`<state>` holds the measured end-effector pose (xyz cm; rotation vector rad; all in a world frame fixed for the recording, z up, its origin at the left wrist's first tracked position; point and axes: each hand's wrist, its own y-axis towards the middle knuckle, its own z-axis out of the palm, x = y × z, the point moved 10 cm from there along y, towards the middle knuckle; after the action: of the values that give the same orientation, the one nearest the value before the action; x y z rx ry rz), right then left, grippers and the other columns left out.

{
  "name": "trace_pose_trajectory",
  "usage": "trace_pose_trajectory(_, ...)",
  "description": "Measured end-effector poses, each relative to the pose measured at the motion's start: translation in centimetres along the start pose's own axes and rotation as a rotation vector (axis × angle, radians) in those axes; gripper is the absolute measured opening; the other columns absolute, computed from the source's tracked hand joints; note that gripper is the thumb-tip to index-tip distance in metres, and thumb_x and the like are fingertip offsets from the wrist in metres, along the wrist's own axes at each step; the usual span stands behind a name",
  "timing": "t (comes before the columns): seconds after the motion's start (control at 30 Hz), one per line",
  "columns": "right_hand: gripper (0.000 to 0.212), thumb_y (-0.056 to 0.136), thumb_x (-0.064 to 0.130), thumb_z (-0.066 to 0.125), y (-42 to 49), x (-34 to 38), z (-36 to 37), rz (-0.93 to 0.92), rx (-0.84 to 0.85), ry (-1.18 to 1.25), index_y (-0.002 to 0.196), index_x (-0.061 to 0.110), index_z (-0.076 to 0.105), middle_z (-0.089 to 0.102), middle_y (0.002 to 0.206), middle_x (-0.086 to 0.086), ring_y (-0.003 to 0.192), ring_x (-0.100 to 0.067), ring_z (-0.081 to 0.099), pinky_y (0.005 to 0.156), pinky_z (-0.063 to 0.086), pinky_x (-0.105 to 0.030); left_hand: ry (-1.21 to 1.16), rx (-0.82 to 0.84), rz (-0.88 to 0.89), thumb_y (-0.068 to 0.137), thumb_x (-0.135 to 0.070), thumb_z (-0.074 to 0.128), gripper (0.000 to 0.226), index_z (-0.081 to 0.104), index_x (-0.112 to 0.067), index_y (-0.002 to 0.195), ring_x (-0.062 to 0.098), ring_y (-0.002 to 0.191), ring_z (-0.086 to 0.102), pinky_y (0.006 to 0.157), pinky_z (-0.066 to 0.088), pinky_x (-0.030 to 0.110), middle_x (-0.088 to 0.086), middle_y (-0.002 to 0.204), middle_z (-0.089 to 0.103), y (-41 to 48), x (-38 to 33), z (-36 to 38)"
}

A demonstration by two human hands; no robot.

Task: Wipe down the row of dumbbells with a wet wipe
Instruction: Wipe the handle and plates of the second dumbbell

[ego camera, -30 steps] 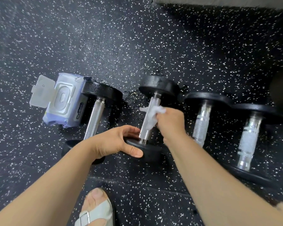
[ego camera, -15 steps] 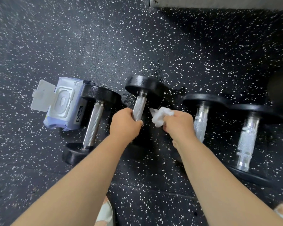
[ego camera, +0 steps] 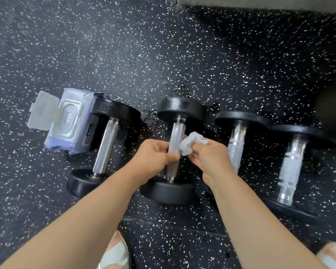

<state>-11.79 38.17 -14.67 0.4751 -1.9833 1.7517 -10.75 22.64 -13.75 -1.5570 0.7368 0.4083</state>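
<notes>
Several black dumbbells with metal handles lie in a row on the speckled floor. The second dumbbell (ego camera: pixel 176 136) lies between my hands. My left hand (ego camera: pixel 153 160) is curled round the lower part of its handle. My right hand (ego camera: pixel 208 158) pinches a crumpled white wet wipe (ego camera: pixel 190 145) that touches the right side of the same handle. The first dumbbell (ego camera: pixel 107 146) lies to the left. The third dumbbell (ego camera: pixel 238 136) and the fourth dumbbell (ego camera: pixel 293 166) lie to the right, partly hidden by my right arm.
A pack of wet wipes (ego camera: pixel 66 123) with its lid flipped open lies left of the first dumbbell. My sandalled feet (ego camera: pixel 114 253) show at the bottom edge. A grey wall base (ego camera: pixel 260 1) runs along the top right, and a dark round object (ego camera: pixel 332 105) sits at the right edge.
The second dumbbell has shifted back to the right and lies flat again. My right hand has brought the wipe from beside the handle onto it. My left hand still grips the handle.
</notes>
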Motion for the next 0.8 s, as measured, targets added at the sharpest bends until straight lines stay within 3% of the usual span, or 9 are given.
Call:
trace_pose_trajectory(0.07, 0.021, 0.084, 0.0, 0.052, -0.1, -0.5, 0.0, 0.002, -0.015, -0.019, 0.069, 0.002, 0.067, 0.072, 0.087, -0.018, 0.094, -0.032, 0.068, 0.092, 0.052, -0.044, -0.018, 0.1, -0.003, 0.079, -0.014, 0.071, 0.018, 0.077, -0.01, 0.096, 0.025, 0.083, 0.054, 0.093, 0.047, 0.049, 0.036, 0.105, 0.064, -0.1, 0.0, 1.5)
trace_pose_trajectory(0.17, 0.019, 0.08, 0.005, 0.053, -0.1, -0.6, 0.0, 0.029, -0.042, -0.046, 0.065, 0.005, 0.064, 0.07, 0.079, -0.013, 0.093, -0.036, 0.067, 0.088, 0.053, -0.052, -0.036, 0.144, -0.04, 0.075, -0.019, 0.073, 0.021, 0.078, -0.013, 0.095, 0.029, 0.084, 0.053, 0.091, 0.048, 0.056, 0.038, 0.108, 0.063, 0.0, 0.6, 2.5)
trace_pose_trajectory(0.23, 0.016, 0.08, 0.004, 0.054, 0.7, 0.5, 0.1, 0.024, -0.072, -0.01, 0.068, 0.009, 0.063, 0.069, 0.081, -0.014, 0.093, -0.038, 0.067, 0.085, 0.054, -0.055, -0.008, 0.13, -0.033, 0.084, -0.013, 0.071, 0.014, 0.077, -0.012, 0.097, 0.031, 0.086, 0.063, 0.096, 0.049, 0.056, 0.028, 0.102, 0.071, 0.0, 0.7, 2.4)
trace_pose_trajectory(0.3, 0.013, 0.08, -0.001, 0.053, 1.5, 1.6, 0.3, 0.019, -0.12, 0.023, 0.074, 0.004, 0.064, 0.065, 0.078, -0.015, 0.093, -0.039, 0.067, 0.083, 0.053, -0.056, 0.1, 0.082, -0.007, 0.087, -0.013, 0.07, 0.013, 0.076, -0.014, 0.099, 0.026, 0.088, 0.071, 0.091, 0.055, 0.046, 0.011, 0.093, 0.077, 0.2, 0.7, 1.5)
trace_pose_trajectory(0.4, 0.013, 0.085, 0.005, 0.053, 1.1, 1.9, 1.2, -0.081, -0.124, -0.179, 0.077, 0.005, 0.064, 0.063, 0.078, -0.011, 0.081, -0.029, 0.064, 0.073, 0.054, -0.039, 0.302, -0.055, 0.063, 0.083, -0.022, 0.076, 0.011, 0.078, -0.02, 0.094, 0.009, 0.063, 0.066, 0.066, 0.053, 0.025, -0.004, 0.077, 0.075, 0.0, 0.0, -0.3)
trace_pose_trajectory(0.53, 0.016, 0.082, 0.019, 0.057, -2.1, -0.5, 2.8, -0.139, -0.02, -0.539, 0.08, 0.013, 0.072, 0.066, 0.079, -0.008, 0.076, -0.025, 0.06, 0.055, 0.04, -0.025, 0.379, -0.141, 0.109, 0.085, -0.022, 0.072, 0.01, 0.078, -0.014, 0.087, 0.002, 0.047, 0.051, 0.051, 0.047, 0.02, -0.002, 0.065, 0.067, -0.7, 0.0, -2.0)
trace_pose_trajectory(0.63, 0.027, 0.083, 0.038, 0.06, -3.7, -2.7, 4.2, -0.103, 0.093, -0.735, 0.089, 0.015, 0.073, 0.066, 0.081, -0.005, 0.077, -0.027, 0.059, 0.059, 0.037, -0.027, 0.276, -0.12, 0.028, 0.081, -0.027, 0.065, 0.033, 0.066, 0.006, 0.083, 0.011, 0.063, 0.049, 0.065, 0.055, 0.041, 0.007, 0.071, 0.058, -0.4, 1.4, -3.4)
trace_pose_trajectory(0.7, 0.02, 0.082, 0.032, 0.062, -3.2, -2.8, 5.0, -0.076, 0.114, -0.716, 0.084, 0.014, 0.07, 0.059, 0.075, -0.004, 0.07, -0.025, 0.054, 0.052, 0.034, -0.025, 0.236, -0.111, 0.023, 0.081, -0.027, 0.062, 0.036, 0.064, 0.009, 0.084, 0.014, 0.068, 0.047, 0.065, 0.045, 0.038, 0.01, 0.07, 0.057, -0.5, 1.6, -4.0)
trace_pose_trajectory(0.8, 0.013, 0.076, 0.014, 0.062, 0.5, -0.9, 5.3, -0.038, 0.006, -0.412, 0.083, 0.006, 0.07, 0.065, 0.078, -0.011, 0.064, -0.026, 0.061, 0.044, 0.044, -0.027, 0.238, -0.092, 0.023, 0.088, -0.021, 0.065, 0.018, 0.076, -0.01, 0.078, 0.015, 0.057, 0.046, 0.058, 0.044, 0.027, 0.019, 0.063, 0.061, -0.8, 1.6, -4.2)
